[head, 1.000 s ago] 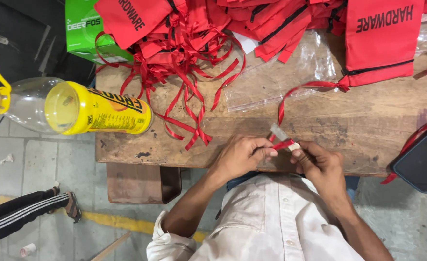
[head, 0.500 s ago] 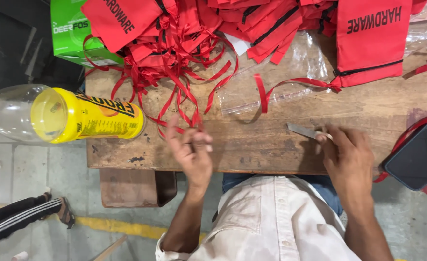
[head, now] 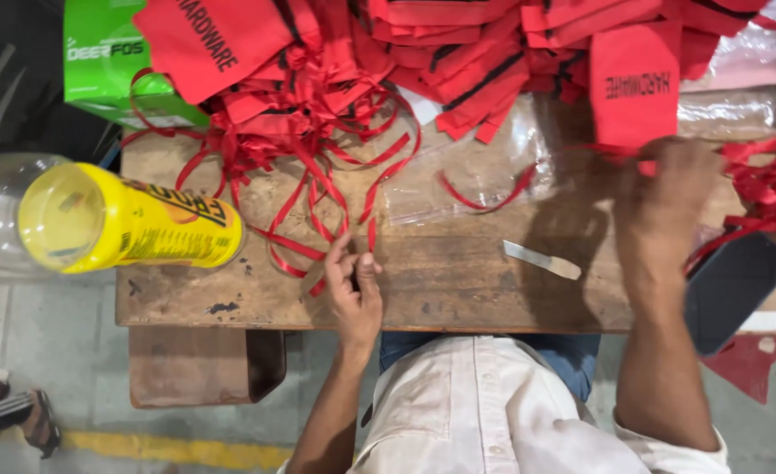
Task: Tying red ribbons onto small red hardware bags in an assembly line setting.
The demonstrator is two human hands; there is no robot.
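Since half a second ago my right hand (head: 669, 197) left the small flat metal blade (head: 542, 260) on the worn wooden bench (head: 458, 290) and reached up to the red fabric pouches (head: 634, 88) (blurred, fingers' grip unclear). Left hand (head: 353, 285) fingers pinch a thin red ribbon strip (head: 318, 254) beside the yellow plastic jar (head: 133, 219).

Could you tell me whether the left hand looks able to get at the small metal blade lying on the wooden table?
Probably yes. The blade lies bare on the table, just to the side of the left hand, with only open wood between them. That hand's fingers are busy pinching a red ribbon now.
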